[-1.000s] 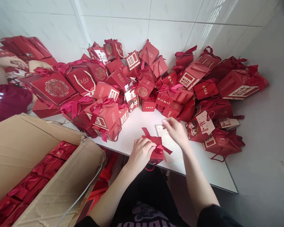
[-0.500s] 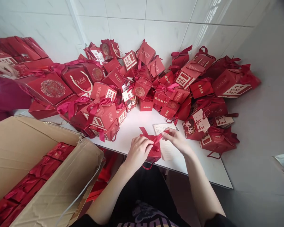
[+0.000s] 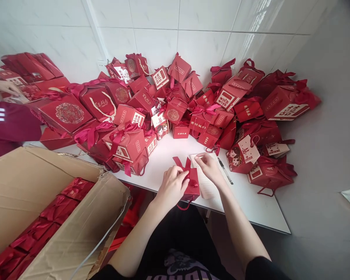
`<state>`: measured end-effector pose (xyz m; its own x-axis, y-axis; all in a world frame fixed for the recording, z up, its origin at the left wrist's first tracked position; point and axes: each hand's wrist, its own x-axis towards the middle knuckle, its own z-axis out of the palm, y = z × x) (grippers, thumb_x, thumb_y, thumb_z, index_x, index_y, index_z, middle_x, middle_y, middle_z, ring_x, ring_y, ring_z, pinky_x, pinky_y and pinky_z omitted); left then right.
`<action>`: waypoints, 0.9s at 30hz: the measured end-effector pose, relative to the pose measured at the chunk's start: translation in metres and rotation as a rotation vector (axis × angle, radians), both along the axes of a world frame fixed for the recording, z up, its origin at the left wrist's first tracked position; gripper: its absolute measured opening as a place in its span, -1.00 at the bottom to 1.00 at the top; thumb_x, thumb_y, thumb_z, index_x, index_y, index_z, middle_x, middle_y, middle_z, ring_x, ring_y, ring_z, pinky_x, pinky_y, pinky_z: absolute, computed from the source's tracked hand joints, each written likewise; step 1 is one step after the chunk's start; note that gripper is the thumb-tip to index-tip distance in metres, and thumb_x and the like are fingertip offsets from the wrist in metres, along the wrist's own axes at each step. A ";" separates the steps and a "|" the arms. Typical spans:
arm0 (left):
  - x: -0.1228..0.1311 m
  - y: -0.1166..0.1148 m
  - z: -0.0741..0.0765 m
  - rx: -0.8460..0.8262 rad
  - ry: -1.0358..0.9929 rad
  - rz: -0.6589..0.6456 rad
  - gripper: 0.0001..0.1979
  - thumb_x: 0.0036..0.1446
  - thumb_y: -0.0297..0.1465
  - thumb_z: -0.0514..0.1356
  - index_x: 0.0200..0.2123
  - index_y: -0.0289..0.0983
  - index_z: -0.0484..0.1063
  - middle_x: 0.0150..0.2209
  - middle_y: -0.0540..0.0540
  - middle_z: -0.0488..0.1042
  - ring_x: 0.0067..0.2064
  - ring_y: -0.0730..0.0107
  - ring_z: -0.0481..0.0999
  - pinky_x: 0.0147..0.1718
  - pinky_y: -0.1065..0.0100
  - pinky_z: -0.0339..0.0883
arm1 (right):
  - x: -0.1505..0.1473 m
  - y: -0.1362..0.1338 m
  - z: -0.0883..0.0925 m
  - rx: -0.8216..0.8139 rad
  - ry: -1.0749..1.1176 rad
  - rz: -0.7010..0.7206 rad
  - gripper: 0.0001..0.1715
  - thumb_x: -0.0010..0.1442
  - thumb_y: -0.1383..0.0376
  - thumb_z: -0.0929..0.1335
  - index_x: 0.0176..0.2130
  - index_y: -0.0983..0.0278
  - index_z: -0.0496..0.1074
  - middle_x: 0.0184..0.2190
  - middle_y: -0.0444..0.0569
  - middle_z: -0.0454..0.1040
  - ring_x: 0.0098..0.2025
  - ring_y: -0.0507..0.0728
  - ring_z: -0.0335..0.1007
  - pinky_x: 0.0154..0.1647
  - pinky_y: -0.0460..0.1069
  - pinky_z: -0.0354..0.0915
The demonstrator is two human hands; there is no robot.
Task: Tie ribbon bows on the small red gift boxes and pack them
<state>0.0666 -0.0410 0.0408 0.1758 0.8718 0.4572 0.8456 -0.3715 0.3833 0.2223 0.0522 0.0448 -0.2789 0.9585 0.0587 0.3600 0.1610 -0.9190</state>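
A small red gift box (image 3: pixel 192 188) stands at the table's front edge, with a twisted red cord handle hanging at its front. My left hand (image 3: pixel 172 186) rests over its left side, fingers closed on the red ribbon (image 3: pixel 187 175) at the top. Two ribbon tails stick up behind those fingers. My right hand (image 3: pixel 208 167) is off the box, over the notepad (image 3: pixel 205 186), with thumb and fingertips drawn together and nothing showing in them. A black pen (image 3: pixel 225 171) lies along the pad's right side.
Piled red gift boxes (image 3: pixel 176 110) with ribbons and tags line the table's back and both sides. An open cardboard carton (image 3: pixel 105 210) at left holds rows of red boxes (image 3: pixel 46 225). Another person's hand (image 3: pixel 7 87) is at far left. A grey wall (image 3: pixel 323 155) bounds the right.
My right hand has let go of the ribbon and moved slightly left, over the notepad. That ribbon tail now stands up. My left hand stays on the box. The pen is more exposed.
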 end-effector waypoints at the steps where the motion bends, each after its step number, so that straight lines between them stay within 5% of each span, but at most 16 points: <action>1: 0.000 0.000 0.001 -0.004 -0.002 -0.002 -0.74 0.19 -0.44 0.06 -0.06 -0.30 0.38 -0.23 -0.14 0.31 -0.17 0.27 0.37 -0.15 0.19 0.36 | 0.006 -0.011 0.002 0.058 -0.005 -0.056 -0.57 0.10 -0.04 0.26 -0.26 0.26 0.29 -0.47 -0.13 0.30 -0.42 0.06 0.22 -0.34 -0.03 0.17; 6: -0.001 0.002 0.001 0.001 -0.002 -0.060 -0.70 0.18 -0.49 0.05 -0.02 -0.22 0.37 -0.26 -0.10 0.29 -0.23 0.31 0.36 -0.19 0.20 0.35 | 0.024 -0.066 0.007 0.069 -0.116 0.111 -0.62 0.10 -0.03 0.32 -0.40 0.24 0.29 -0.61 -0.20 0.22 -0.55 0.01 0.12 -0.49 -0.07 0.12; 9: -0.001 0.003 0.001 -0.001 -0.002 -0.064 -0.76 0.17 -0.50 0.05 -0.13 -0.24 0.43 -0.27 -0.11 0.29 -0.20 0.28 0.36 -0.19 0.19 0.34 | 0.018 -0.081 0.005 0.026 -0.193 0.055 -0.61 0.11 -0.02 0.31 -0.46 0.24 0.27 -0.66 -0.24 0.13 -0.59 0.00 0.04 -0.53 -0.08 0.06; 13: -0.001 0.003 -0.001 0.006 -0.035 -0.035 -0.77 0.18 -0.46 0.04 -0.14 -0.29 0.42 -0.24 -0.14 0.30 -0.19 0.27 0.35 -0.17 0.19 0.36 | 0.008 -0.081 0.002 0.037 -0.187 0.010 -0.71 0.12 0.06 0.32 -0.37 0.24 0.34 -0.63 -0.22 0.17 -0.56 0.01 0.09 -0.51 -0.08 0.08; 22: -0.002 0.000 -0.003 0.011 -0.055 -0.016 -0.74 0.16 -0.51 0.03 -0.10 -0.31 0.38 -0.22 -0.15 0.31 -0.15 0.26 0.37 -0.14 0.19 0.37 | 0.010 -0.068 0.005 0.022 -0.065 0.146 -0.82 0.17 0.17 0.26 -0.31 0.24 0.31 -0.63 -0.25 0.10 -0.56 0.00 0.04 -0.48 -0.09 0.07; 27: -0.001 0.002 -0.004 0.026 -0.040 -0.023 -0.74 0.16 -0.50 0.04 -0.08 -0.35 0.38 -0.25 -0.16 0.32 -0.16 0.25 0.37 -0.15 0.19 0.37 | 0.015 -0.064 0.006 -0.067 -0.048 0.179 -0.72 0.17 0.09 0.27 -0.40 0.25 0.28 -0.65 -0.25 0.15 -0.59 -0.02 0.06 -0.51 -0.08 0.07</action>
<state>0.0658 -0.0395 0.0372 0.1773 0.8554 0.4867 0.8207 -0.4014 0.4065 0.2374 -0.0123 0.0513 -0.4460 0.8948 -0.0214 0.3752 0.1652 -0.9121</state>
